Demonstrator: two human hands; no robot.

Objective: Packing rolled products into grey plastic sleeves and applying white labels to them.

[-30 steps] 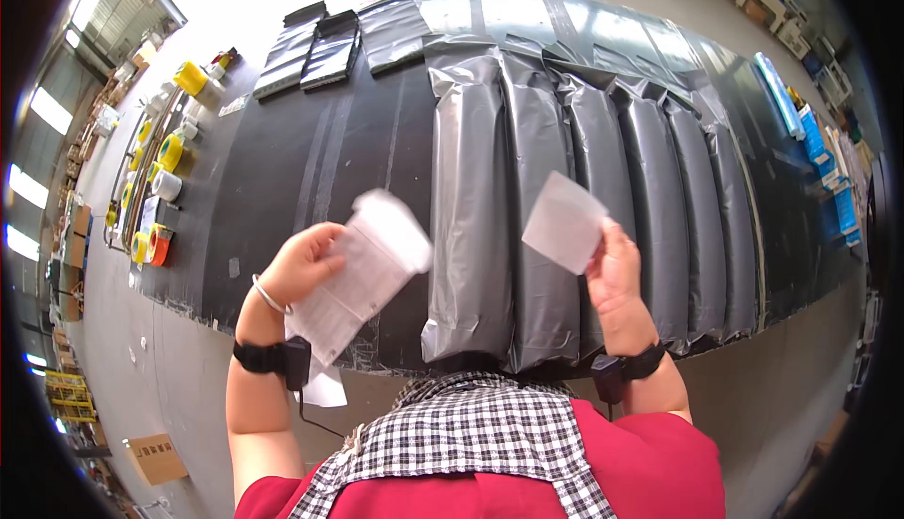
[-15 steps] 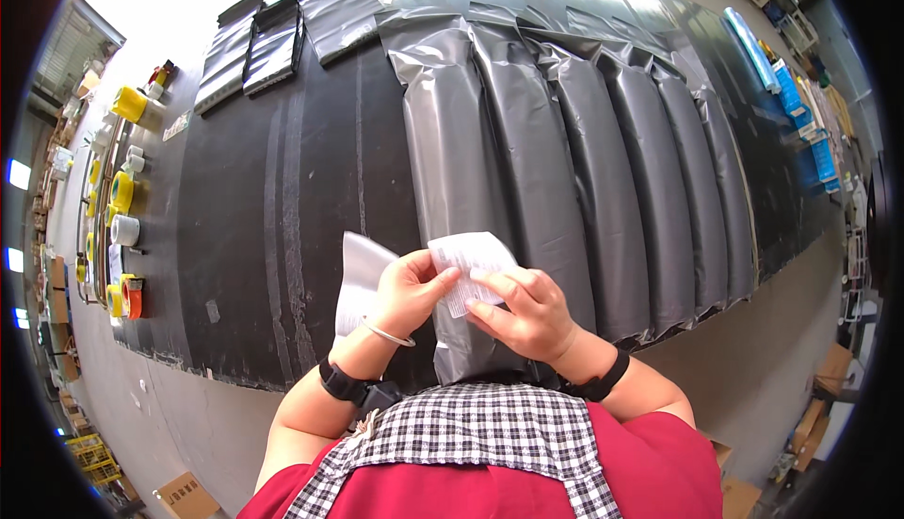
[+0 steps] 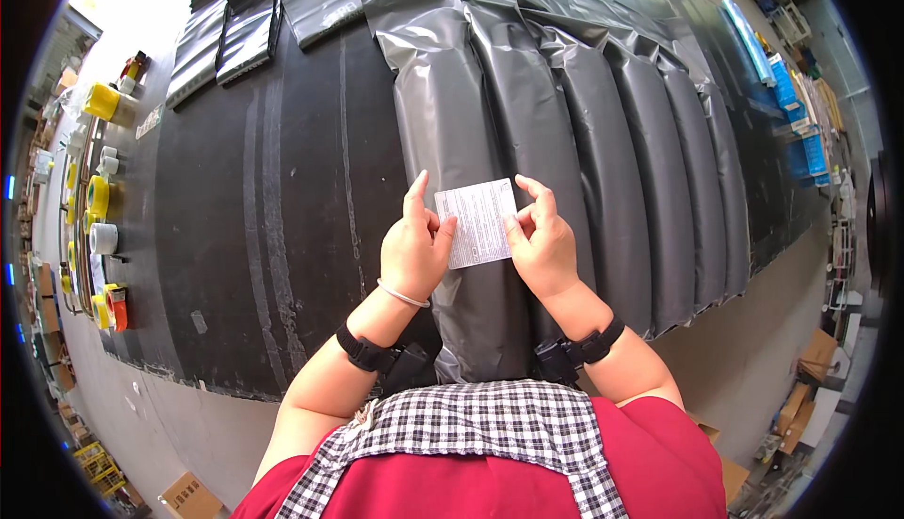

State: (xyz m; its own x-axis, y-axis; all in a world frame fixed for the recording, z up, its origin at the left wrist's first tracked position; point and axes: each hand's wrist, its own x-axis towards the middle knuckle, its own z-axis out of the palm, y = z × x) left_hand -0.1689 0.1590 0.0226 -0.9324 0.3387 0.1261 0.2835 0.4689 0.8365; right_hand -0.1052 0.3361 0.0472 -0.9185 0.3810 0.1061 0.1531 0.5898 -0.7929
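Observation:
A white printed label (image 3: 476, 225) lies flat and nearly square between my hands, over the leftmost long grey plastic-wrapped package (image 3: 438, 123). My left hand (image 3: 414, 248) grips its left edge between thumb and curled fingers, the index finger pointing up. On the opposite edge, my right hand (image 3: 546, 244) pinches it, with the thumb at the border. Whether the label touches the plastic beneath cannot be told. The fingers behind the label are partly hidden.
Several more grey packages (image 3: 607, 170) lie side by side to the right on the black table (image 3: 212, 227). Folded dark plastic bags (image 3: 250, 29) are at the far left. Tape rolls (image 3: 97, 196) line the left edge; a blue box (image 3: 815, 154) stands at the far right.
Both hands have moved up and apart, and the label, bent before, is now flat between them. The pale sheet by my left wrist is out of sight.

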